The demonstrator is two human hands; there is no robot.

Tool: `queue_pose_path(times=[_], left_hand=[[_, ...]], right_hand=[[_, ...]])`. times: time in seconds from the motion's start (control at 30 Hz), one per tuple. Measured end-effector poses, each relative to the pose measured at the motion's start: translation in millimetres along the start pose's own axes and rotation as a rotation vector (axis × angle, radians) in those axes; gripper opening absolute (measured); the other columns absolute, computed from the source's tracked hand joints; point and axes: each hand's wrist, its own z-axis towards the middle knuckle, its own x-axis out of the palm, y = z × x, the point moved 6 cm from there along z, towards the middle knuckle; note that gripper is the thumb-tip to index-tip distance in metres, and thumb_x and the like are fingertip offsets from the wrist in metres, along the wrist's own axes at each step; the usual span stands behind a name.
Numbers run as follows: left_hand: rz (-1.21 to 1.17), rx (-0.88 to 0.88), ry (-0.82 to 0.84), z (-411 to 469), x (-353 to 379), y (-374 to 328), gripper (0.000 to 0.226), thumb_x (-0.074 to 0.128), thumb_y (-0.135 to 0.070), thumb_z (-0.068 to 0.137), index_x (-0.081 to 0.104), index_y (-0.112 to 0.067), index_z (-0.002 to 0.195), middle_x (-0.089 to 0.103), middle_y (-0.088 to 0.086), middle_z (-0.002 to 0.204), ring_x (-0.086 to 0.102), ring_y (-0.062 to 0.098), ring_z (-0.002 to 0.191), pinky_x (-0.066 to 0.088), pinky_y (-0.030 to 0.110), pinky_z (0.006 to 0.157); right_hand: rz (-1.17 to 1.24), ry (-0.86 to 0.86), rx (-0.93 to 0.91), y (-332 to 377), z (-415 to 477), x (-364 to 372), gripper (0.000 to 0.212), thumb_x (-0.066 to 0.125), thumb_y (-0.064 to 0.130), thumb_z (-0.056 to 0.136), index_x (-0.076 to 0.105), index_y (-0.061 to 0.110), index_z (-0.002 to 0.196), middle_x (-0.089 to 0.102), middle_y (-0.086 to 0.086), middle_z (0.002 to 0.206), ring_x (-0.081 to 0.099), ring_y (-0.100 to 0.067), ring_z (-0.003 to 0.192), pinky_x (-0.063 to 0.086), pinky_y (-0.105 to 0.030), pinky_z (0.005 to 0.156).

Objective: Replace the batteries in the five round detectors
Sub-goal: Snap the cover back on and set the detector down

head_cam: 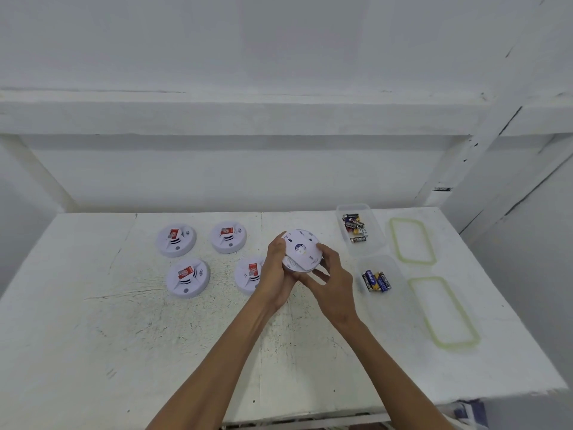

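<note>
A white round detector (301,249) is held above the table with its back side facing me. My left hand (277,268) grips its left edge from below, and my right hand (333,279) holds its right rim with curled fingers. Several more white detectors with red labels lie face up on the table: two at the back (176,240) (228,237), one at the front left (187,277), and one (248,276) partly hidden behind my left hand. A clear tub (372,243) at the back right holds black batteries (354,226). A nearer clear tub (395,268) holds blue batteries (376,280).
Two clear lids with green seals lie to the right of the tubs, one at the back (412,240) and one nearer (443,311). The white table (124,352) ends at a wall behind and at an edge on the right.
</note>
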Motion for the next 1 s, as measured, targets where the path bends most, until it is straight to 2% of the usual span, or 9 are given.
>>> queue_pose_path(times=[0.07, 0.17, 0.3, 0.57, 0.73, 0.83, 1.0], left_hand=[[0.008, 0.001, 0.022, 0, -2, 0, 0.058, 0.051, -0.038, 0.106, 0.041, -0.006, 0.154, 0.055, 0.024, 0.149, 0.049, 0.047, 0.140, 0.039, 0.066, 0.116], [0.008, 0.000, 0.012, -1, -3, -2, 0.047, 0.048, -0.026, 0.109, 0.043, -0.014, 0.153, 0.056, 0.019, 0.149, 0.052, 0.043, 0.139, 0.041, 0.065, 0.113], [-0.007, 0.051, 0.002, -3, -4, -4, 0.048, 0.050, -0.026, 0.106, 0.043, -0.015, 0.153, 0.056, 0.017, 0.149, 0.053, 0.042, 0.138, 0.044, 0.064, 0.112], [-0.037, 0.075, -0.051, -4, -6, 0, 0.033, 0.046, -0.020, 0.110, 0.054, -0.021, 0.142, 0.060, 0.013, 0.145, 0.056, 0.039, 0.134, 0.050, 0.060, 0.104], [-0.006, 0.105, -0.060, -8, -1, -3, 0.030, 0.046, -0.018, 0.110, 0.056, -0.023, 0.138, 0.065, 0.008, 0.137, 0.060, 0.034, 0.129, 0.056, 0.054, 0.096], [0.004, 0.127, -0.083, -9, -1, -4, 0.031, 0.046, -0.018, 0.110, 0.055, -0.022, 0.140, 0.063, 0.010, 0.140, 0.060, 0.035, 0.129, 0.060, 0.047, 0.088], [0.017, 0.147, -0.096, -12, 2, -8, 0.035, 0.048, -0.020, 0.110, 0.053, -0.019, 0.144, 0.062, 0.011, 0.142, 0.061, 0.034, 0.129, 0.059, 0.046, 0.090]], right_hand=[[0.009, -0.001, -0.001, 0, 0, 0, 0.068, 0.085, 0.028, 0.078, 0.048, 0.031, 0.134, 0.057, 0.017, 0.128, 0.057, 0.010, 0.115, 0.052, -0.012, 0.087], [0.020, -0.019, 0.000, 0, 0, -1, 0.066, 0.086, 0.028, 0.077, 0.050, 0.030, 0.133, 0.057, 0.020, 0.126, 0.059, 0.006, 0.114, 0.053, -0.013, 0.087], [-0.001, -0.018, -0.009, 3, 0, 2, 0.067, 0.087, 0.028, 0.076, 0.050, 0.029, 0.132, 0.057, 0.021, 0.125, 0.059, 0.009, 0.112, 0.053, -0.012, 0.086], [0.039, -0.039, 0.041, -4, 0, 0, 0.067, 0.092, 0.025, 0.069, 0.056, 0.030, 0.125, 0.063, 0.022, 0.120, 0.064, 0.003, 0.111, 0.057, -0.020, 0.086], [0.052, -0.041, 0.047, -1, 1, -4, 0.071, 0.092, 0.040, 0.060, 0.057, 0.030, 0.121, 0.068, 0.013, 0.117, 0.067, -0.005, 0.110, 0.059, -0.024, 0.084], [0.053, -0.045, 0.049, -1, 0, -3, 0.073, 0.091, 0.044, 0.057, 0.057, 0.028, 0.120, 0.069, 0.010, 0.116, 0.068, -0.007, 0.109, 0.060, -0.025, 0.084], [0.078, -0.055, 0.066, -4, -1, -3, 0.075, 0.093, 0.042, 0.056, 0.059, 0.023, 0.120, 0.070, 0.005, 0.119, 0.069, -0.007, 0.109, 0.060, -0.026, 0.083]])
